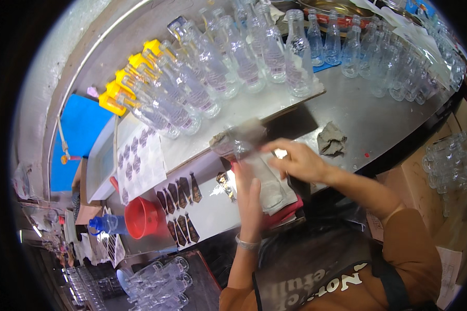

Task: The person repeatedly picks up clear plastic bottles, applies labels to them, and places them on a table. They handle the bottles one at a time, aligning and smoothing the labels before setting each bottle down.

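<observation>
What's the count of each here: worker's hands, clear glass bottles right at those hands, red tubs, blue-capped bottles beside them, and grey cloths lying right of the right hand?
Left hand and right hand: 2
Clear glass bottle: 1
Red tub: 1
Blue-capped bottle: 1
Grey cloth: 1
Total: 6

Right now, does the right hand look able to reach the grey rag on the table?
Probably yes: the right hand is close to the rag, and nothing seems to stand between them.

Clear bottles (351, 62), grey rag (331, 139) on metal table (366, 132)
</observation>
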`<state>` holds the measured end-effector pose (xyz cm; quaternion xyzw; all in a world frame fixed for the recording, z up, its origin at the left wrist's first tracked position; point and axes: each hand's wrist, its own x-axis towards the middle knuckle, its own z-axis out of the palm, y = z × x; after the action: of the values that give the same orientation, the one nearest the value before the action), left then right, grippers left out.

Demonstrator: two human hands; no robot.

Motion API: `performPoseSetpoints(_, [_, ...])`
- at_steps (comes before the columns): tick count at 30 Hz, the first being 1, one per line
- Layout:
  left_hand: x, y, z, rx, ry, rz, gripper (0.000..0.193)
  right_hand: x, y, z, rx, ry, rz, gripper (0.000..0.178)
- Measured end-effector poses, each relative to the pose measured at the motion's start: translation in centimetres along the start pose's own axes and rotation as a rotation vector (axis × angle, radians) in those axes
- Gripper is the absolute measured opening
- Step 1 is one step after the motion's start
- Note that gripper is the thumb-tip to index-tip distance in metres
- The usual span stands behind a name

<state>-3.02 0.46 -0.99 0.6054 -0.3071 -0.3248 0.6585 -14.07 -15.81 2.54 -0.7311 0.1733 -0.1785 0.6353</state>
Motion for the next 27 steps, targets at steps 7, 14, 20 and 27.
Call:
performPoseSetpoints(7, [-0.9,0.4,1.0,0.151,0.047,0.077,0.063,-5.5,3.4,3.7,-0.254,0.164,-0.214,0.048])
performPoseSetpoints(14, [0.4,-0.8,0.4,-0.005,-0.002,-0.101,0.062,-6.2,1.5,2.8,-0.314,0.146,-0.166,0.053])
performPoseSetpoints(20, [1.6,-0.9,-3.7,0.599,0.133,0.197,0.048,-6.7,2.6,1.7,-0.204,0.092,-0.027,0.051])
performPoseSetpoints(27, [-0.2,-3.5,-13.4,1.580,-0.064,0.213,0.050,-6.6,2.0,2.0,-0.239,0.005,-0.010,0.053])
